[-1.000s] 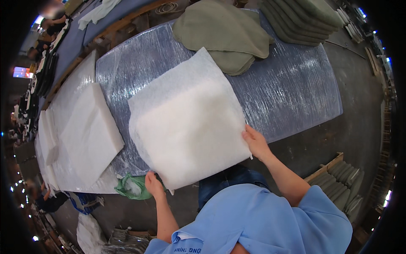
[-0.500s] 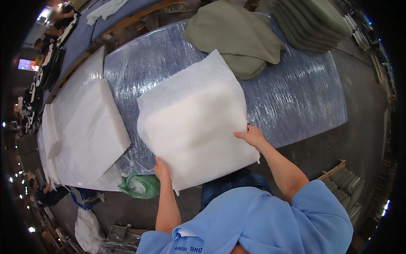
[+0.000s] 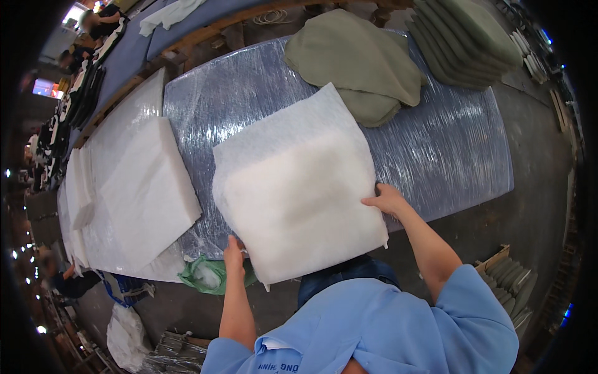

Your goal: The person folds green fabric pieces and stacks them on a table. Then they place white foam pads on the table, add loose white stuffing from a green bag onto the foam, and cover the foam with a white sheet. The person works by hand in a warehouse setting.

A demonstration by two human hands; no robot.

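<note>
A square cushion pad (image 3: 305, 209) with a soft white cover is in front of me, over the near edge of the plastic-wrapped surface. A thinner flap of white wadding (image 3: 289, 128) extends from its far side. My right hand (image 3: 387, 201) grips the pad's right edge, thumb on top and fingers underneath. My left hand (image 3: 234, 257) is at the lower left edge, thumb upward; its other fingers are partly hidden. Beyond the pad lie olive-green fabric covers (image 3: 352, 59), and white wadding sheets (image 3: 140, 193) are stacked to the left.
The blue surface (image 3: 442, 149) is wrapped in shiny film. Olive cushions (image 3: 464, 43) are stacked at the far right; more cushions (image 3: 511, 280) stand at the lower right. A green bag (image 3: 208, 275) sits by my left forearm. Other people (image 3: 103, 22) are at the far left.
The whole view has shifted slightly right and down. My left hand has moved a little outward along the pad's left edge; my right hand keeps its grip.
</note>
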